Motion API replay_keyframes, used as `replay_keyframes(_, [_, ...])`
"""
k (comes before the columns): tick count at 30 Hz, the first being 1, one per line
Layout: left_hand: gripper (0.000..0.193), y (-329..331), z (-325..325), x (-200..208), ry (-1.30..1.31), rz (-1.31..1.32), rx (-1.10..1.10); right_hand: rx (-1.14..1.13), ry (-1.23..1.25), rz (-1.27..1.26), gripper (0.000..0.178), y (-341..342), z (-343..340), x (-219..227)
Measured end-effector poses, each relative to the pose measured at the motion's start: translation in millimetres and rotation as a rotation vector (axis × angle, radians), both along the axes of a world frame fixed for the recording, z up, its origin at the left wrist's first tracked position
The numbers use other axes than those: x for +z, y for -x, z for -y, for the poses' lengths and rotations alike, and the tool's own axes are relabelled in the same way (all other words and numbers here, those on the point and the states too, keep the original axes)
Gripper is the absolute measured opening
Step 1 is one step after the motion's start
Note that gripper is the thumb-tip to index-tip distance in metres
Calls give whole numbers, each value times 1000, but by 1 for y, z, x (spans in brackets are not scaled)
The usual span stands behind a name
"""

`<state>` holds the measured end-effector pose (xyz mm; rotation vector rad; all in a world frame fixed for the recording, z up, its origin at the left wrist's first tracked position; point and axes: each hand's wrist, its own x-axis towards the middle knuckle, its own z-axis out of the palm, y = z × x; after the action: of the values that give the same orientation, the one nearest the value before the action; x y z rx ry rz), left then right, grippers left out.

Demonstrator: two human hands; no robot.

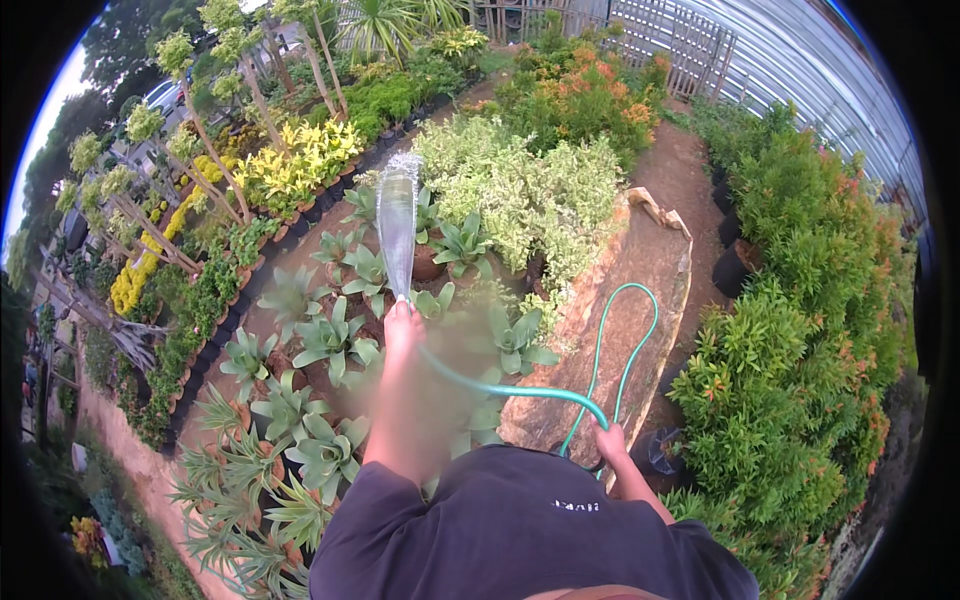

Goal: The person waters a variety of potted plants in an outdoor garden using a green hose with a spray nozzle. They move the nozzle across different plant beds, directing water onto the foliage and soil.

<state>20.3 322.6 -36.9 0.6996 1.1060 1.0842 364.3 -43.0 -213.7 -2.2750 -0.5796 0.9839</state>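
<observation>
The person stands among rows of potted plants in a garden nursery, looking down over a dark shirt (520,530). The left hand (403,325) is stretched forward at the end of a raised arm and is closed around the end of a green hose (520,390), from which a broad fan of water (397,220) shoots forward and up over the plants. The right hand (610,442) sits lower, close to the body, and is wrapped around the same hose further back along its length. Between the two hands the hose runs in a shallow curve; beyond the right hand it rises in a tall loop over a flat brown slab of rock (620,300) and comes back down toward the ground near the person's feet. Under and ahead of the left hand lies a bed of grey-green rosette succulents (330,345) in dark pots, and the spray passes above them. Past the succulents is a clump of pale variegated shrubs (530,190), and further off an orange-leaved bush (590,95). To the left, yellow-leaved plants (300,160) and slim staked trees line a dirt path. To the right, dense green bushes (800,330) in black bags stand beside a corrugated metal wall (800,70).
</observation>
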Motion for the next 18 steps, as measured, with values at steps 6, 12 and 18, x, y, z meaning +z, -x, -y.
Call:
replay_keyframes(6, [26,-22,6,-4,-11,-44,-9,75,-19,70,55,-28,3,-7])
replay_keyframes(12, [25,-53,13,-3,-14,-78,3,59,-5,-16,55,-58,10,-13])
replay_keyframes(18, [25,-81,16,11,-41,-112,24,99,41,47,55,-83,8,-14])
